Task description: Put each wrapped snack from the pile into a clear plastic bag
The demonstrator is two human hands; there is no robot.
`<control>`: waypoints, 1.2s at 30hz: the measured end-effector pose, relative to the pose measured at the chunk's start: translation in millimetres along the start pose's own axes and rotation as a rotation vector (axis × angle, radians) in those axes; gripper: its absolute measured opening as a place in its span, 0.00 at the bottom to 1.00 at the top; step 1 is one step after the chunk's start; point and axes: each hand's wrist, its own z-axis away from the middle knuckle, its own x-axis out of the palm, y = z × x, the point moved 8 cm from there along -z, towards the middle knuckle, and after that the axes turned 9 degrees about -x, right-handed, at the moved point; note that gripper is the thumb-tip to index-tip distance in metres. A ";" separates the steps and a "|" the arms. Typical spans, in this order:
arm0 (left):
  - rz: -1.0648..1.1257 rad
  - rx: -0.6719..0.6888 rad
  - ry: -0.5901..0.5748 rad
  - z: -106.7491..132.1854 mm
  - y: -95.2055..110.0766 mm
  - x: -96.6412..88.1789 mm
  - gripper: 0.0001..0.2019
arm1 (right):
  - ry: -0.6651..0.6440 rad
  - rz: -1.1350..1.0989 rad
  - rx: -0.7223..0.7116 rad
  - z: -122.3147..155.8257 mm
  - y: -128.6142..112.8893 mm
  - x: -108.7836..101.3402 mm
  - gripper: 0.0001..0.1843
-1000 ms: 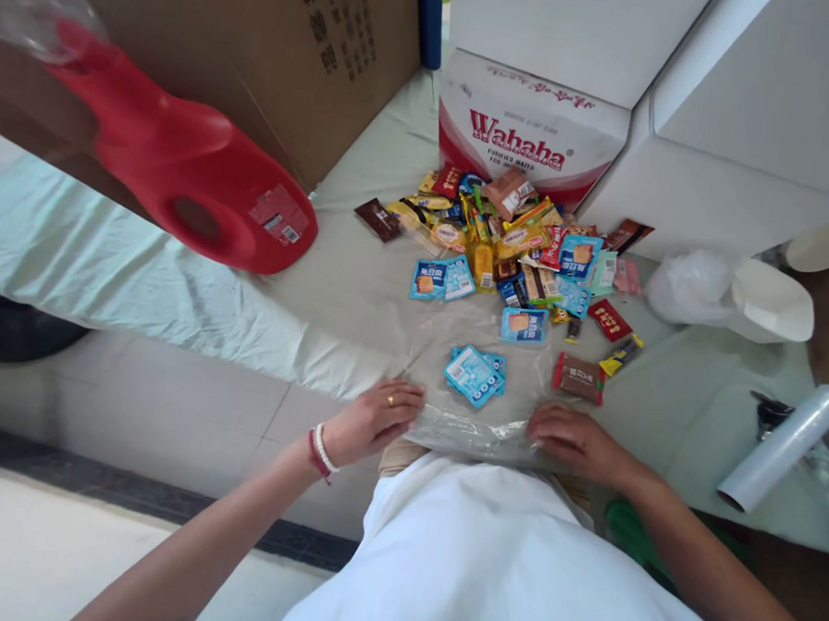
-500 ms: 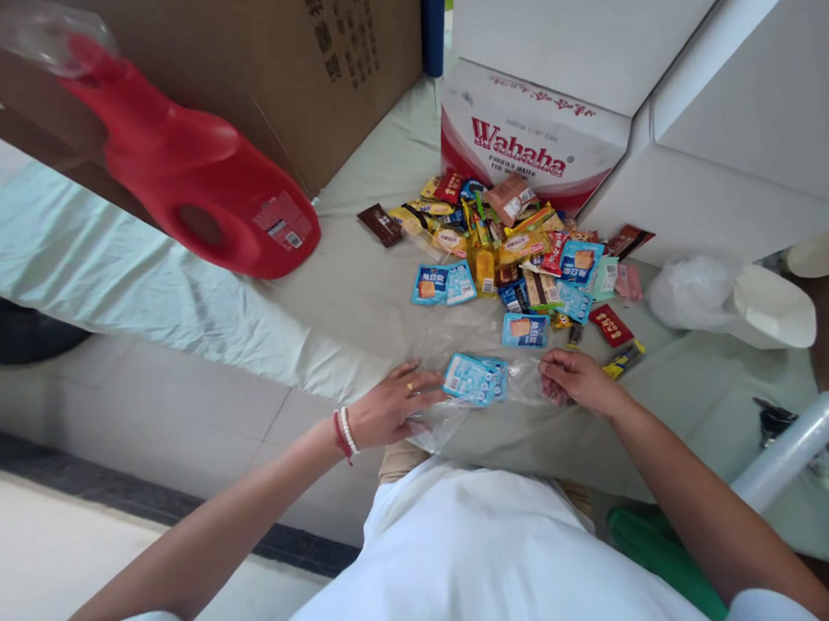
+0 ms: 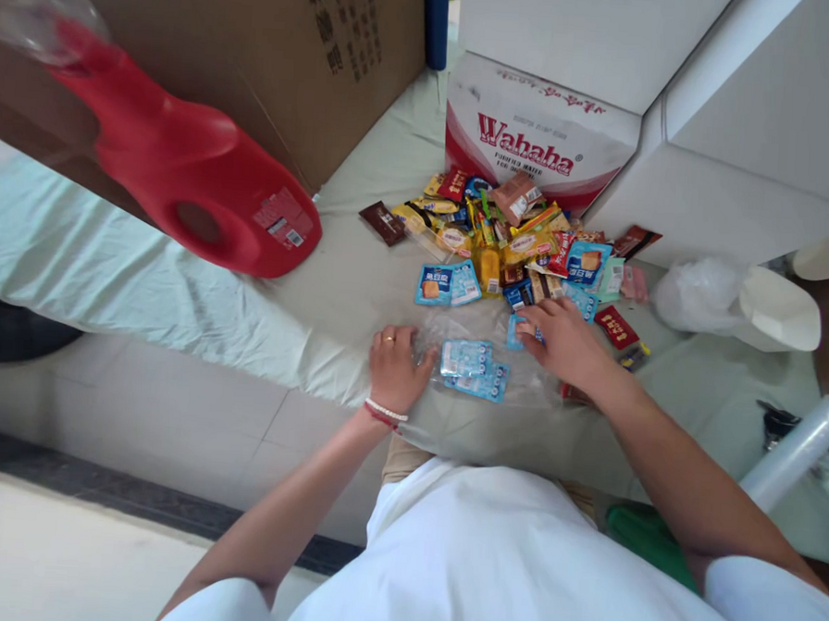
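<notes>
My left hand (image 3: 397,370) rests at the left edge of a clear plastic bag (image 3: 522,386) lying flat, thumb apart from the fingers. Two light-blue snack packets (image 3: 477,379) overlap on or inside the bag; I cannot tell which. Just beyond them, my right hand (image 3: 565,346) has its fingers and thumb closed over a blue snack packet (image 3: 516,332), partly covering it. A dark red packet (image 3: 575,393) shows beneath my right wrist. Another pair of blue packets (image 3: 447,283) lies further back, left of the heap of mixed snacks (image 3: 508,232).
A white Wahaha carton (image 3: 535,141) stands behind the heap. On the left, a large red jug (image 3: 205,179) leans by a brown cardboard box (image 3: 262,43). To the right are a white scoop (image 3: 780,309), a crumpled plastic bag (image 3: 697,296) and a clear film roll (image 3: 800,451).
My right hand has left the small reddish item near the bag and moved up onto the blue packet. My left hand has shifted up and turned its fingers forward. The two bagged packets have spread slightly.
</notes>
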 end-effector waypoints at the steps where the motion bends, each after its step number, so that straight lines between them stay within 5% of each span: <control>1: 0.014 -0.022 0.041 -1.9 -0.6 -0.2 0.23 | 0.017 -0.006 -0.062 -14.5 -11.8 3.1 0.24; 4: 0.073 -0.067 0.038 -9.8 -0.1 4.7 0.36 | -0.011 -0.009 -0.089 -52.6 -28.6 23.6 0.33; 8: 0.008 -0.105 -0.133 -20.5 3.4 15.0 0.25 | -0.106 -0.026 -0.096 -72.2 -37.7 37.4 0.11; 12: -0.074 -0.092 -0.200 -23.4 6.2 14.9 0.08 | -0.056 -0.012 -0.292 -46.3 -70.0 26.1 0.12; 16: -0.023 -0.032 -0.155 -19.3 0.8 1.6 0.03 | -0.180 0.027 -0.448 -1.6 -102.2 54.4 0.20; 22: 0.448 -0.224 -0.329 -0.1 -21.5 -15.2 0.06 | -0.154 -0.036 -0.447 17.8 -101.6 82.6 0.27; 25: 0.716 -0.283 -0.418 12.7 -0.9 -2.1 0.09 | -0.102 -0.107 -0.441 17.5 -99.1 82.1 0.25; 28: 0.636 -0.160 -0.408 23.1 35.9 19.5 0.08 | -0.032 -0.262 -0.427 20.0 -93.0 76.1 0.21; 31: 0.329 0.087 -0.313 37.3 71.1 32.1 0.14 | 0.058 -0.392 -0.250 25.3 -67.3 66.0 0.22; 34: 0.039 0.254 -0.255 55.0 88.4 34.8 0.16 | 0.089 -0.199 0.151 41.3 -24.6 57.4 0.21; 36: -0.094 0.302 -0.240 63.2 91.0 33.0 0.16 | 0.002 -0.036 0.249 52.5 -13.1 54.3 0.18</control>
